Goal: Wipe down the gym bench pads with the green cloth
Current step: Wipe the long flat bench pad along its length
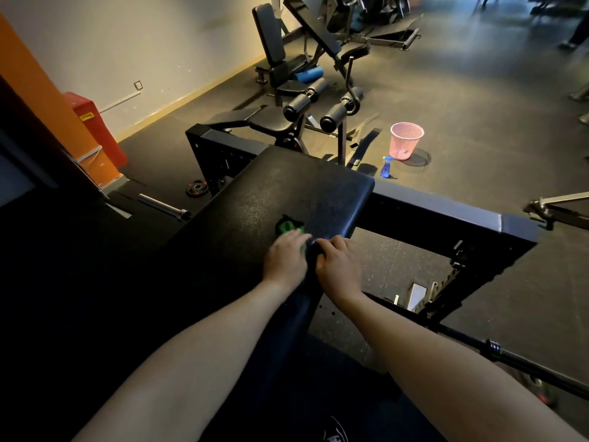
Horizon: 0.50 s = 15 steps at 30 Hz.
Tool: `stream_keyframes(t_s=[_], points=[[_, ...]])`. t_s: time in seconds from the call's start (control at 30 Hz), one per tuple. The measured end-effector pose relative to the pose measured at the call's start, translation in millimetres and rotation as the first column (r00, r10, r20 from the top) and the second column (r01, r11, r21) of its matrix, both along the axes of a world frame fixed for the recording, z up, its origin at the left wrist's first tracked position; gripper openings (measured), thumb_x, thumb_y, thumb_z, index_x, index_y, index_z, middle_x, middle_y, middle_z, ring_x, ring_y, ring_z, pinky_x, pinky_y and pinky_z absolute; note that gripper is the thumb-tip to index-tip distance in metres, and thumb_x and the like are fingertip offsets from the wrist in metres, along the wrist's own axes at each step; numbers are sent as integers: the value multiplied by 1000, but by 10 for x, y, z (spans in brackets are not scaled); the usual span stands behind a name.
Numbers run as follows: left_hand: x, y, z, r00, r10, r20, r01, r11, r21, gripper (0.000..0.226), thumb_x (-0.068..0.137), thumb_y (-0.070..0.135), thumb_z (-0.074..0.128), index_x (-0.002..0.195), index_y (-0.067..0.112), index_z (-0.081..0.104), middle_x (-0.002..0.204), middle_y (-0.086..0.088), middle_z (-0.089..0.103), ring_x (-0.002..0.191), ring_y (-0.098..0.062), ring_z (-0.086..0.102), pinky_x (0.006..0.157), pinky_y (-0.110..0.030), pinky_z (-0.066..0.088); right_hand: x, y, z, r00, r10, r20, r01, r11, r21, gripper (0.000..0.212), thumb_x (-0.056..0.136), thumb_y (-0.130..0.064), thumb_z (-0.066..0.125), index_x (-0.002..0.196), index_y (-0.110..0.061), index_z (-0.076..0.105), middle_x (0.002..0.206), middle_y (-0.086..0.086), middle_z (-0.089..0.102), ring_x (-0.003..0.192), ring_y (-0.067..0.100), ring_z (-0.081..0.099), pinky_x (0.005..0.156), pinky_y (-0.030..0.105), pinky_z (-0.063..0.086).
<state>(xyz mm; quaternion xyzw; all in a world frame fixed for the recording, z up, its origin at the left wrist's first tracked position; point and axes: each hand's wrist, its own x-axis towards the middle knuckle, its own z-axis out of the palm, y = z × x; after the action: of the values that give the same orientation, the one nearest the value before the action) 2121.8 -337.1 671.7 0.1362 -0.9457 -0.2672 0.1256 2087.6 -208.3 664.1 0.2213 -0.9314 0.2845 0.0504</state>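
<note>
On the floor at the far left lie a barbell sleeve and a small weight plate, both well apart from the work. Next comes the long black bench pad, running away from the person and lit only at its far end; the near half is in deep shadow.

The green cloth lies bunched on top of the pad, toward its right side and short of the far end. The left hand rests on the cloth's near part, its fingers laid forward and close together, pressing the cloth flat against the pad. The hand is slightly blurred, so I cannot tell whether the thumb tucks into the fabric. Just beside it, the right hand sits on the pad's right edge, its fingers curled down over the rim as if steadying the bench.

Further right, a steel frame crosses behind the pad, and beyond it a blue spray bottle stands on the floor near a pink wastebasket.

The step in hand looks like the wiping stroke itself, on the top face of this pad. How much is already clean cannot be read from the dark surface. The next move probably calls for even downward pressure while the cloth slides toward the far end and across to the left side, with the cloth flat under the palm, not balled up.
</note>
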Motion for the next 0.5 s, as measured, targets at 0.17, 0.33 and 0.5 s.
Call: stream_keyframes(t_s=[0.17, 0.33, 0.5], points=[[192, 209, 9, 983, -169, -67, 170, 985, 18, 38, 101, 15, 48, 137, 19, 61, 140, 2, 60, 132, -13, 52, 112, -32, 40, 16, 129, -178, 1000, -2, 3, 2, 984, -180, 24, 94, -11, 55, 112, -11, 71, 105, 3, 64, 107, 23, 52, 90, 33, 43], [212, -52, -43, 971, -231, -68, 227, 972, -60, 41, 98, 8, 52, 138, 18, 59, 148, -3, 53, 140, -19, 44, 118, -40, 36, -53, 126, -173, 996, 38, 76, -20, 973, -229, 29, 96, -14, 53, 121, -13, 68, 111, 0, 61, 113, 17, 45, 100, 32, 40], [65, -301, 22, 971, 238, -12, -236, 969, 72, 40, 103, 11, 47, 141, 13, 56, 153, -12, 46, 145, -26, 37, 121, -37, 28, -136, 128, -157, 995, 60, 75, -46, 983, -175, 29, 96, -20, 51, 119, -17, 68, 107, -3, 58, 112, 16, 44, 100, 32, 40]])
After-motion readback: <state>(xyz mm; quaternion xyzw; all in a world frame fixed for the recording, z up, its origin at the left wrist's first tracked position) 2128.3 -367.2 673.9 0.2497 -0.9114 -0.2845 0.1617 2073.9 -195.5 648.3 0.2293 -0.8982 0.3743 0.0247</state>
